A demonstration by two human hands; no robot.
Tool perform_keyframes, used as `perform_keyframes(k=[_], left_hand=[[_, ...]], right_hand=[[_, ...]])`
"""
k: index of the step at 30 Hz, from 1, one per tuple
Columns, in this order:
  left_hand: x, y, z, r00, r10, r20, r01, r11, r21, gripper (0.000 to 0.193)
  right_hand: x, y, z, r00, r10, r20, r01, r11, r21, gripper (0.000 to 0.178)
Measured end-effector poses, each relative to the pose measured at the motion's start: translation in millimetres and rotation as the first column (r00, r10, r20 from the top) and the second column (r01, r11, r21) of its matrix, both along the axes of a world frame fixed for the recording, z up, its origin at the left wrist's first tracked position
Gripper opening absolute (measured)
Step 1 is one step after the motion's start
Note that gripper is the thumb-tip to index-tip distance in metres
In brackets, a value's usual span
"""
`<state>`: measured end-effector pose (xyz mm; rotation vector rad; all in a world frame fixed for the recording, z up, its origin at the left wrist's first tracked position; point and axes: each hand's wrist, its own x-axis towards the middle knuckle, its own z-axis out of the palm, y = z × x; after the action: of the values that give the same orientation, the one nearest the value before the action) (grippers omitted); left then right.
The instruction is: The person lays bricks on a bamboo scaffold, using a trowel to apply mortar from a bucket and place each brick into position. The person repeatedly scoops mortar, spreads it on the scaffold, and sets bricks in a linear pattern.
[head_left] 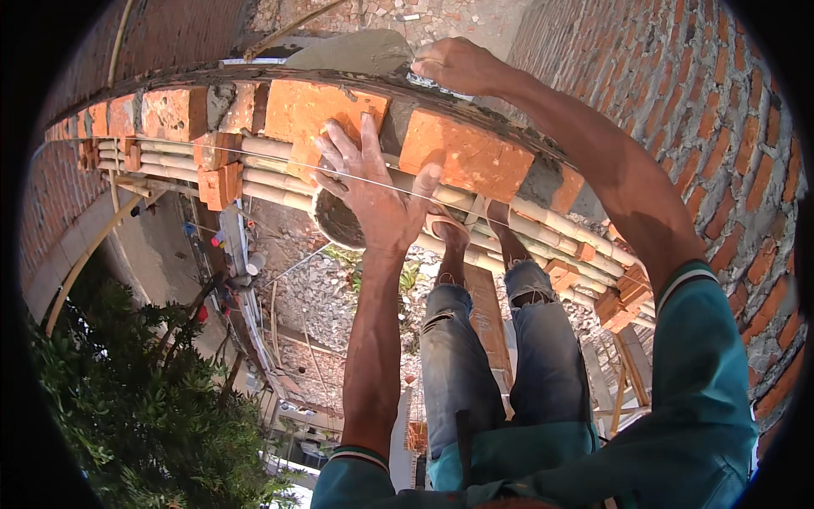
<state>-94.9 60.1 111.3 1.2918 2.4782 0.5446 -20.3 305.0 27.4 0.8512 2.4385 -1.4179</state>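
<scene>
My left hand [369, 174] lies with fingers spread on an orange brick [292, 109] on top of the curved wall course. Beyond the wall's far edge, my right hand [458, 66] is closed at the end of a trowel, whose grey, mortar-coated blade [352, 53] points left; its handle is mostly hidden in the fist. Another orange brick [466, 153] sits right of my left hand, with grey mortar [396, 129] in the gap between. A thin white string [280, 159] runs along the near side, passing by my left hand.
Bamboo poles [275, 188] run along the wall below my hands, with stacked brick pieces [220, 185] against them. A round container of mortar [335, 222] is partly behind my left wrist. A brick wall [721, 144] rises at right. Rubble ground [314, 297] and a leafy tree [153, 399] show far below.
</scene>
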Motion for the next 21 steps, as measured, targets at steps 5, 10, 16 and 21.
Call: perform_keyframes(k=[5, 10, 16, 21], left_hand=[[7.9, 16.3, -1.2, 0.987, -0.089, -0.133, 0.060, 0.977, -0.206, 0.093], [5.9, 21.0, 6.5, 0.996, -0.051, -0.077, 0.027, 0.957, -0.290, 0.098], [5.8, 22.2, 9.1, 0.995, -0.047, -0.083, 0.023, 0.963, -0.269, 0.097], [7.4, 22.1, 10.9, 0.993, -0.054, -0.103, 0.023, 0.958, -0.285, 0.095]], right_hand=[[-5.3, -16.7, -47.0, 0.960, -0.103, -0.259, 0.122, 0.991, 0.057, 0.061], [50.1, -11.8, -40.6, 0.983, -0.115, -0.145, 0.103, 0.991, -0.084, 0.063], [118.9, -4.7, -19.4, 0.977, -0.104, -0.188, 0.067, 0.979, -0.193, 0.050], [169.0, 7.8, -8.3, 0.999, -0.032, -0.039, 0.026, 0.988, -0.151, 0.048]])
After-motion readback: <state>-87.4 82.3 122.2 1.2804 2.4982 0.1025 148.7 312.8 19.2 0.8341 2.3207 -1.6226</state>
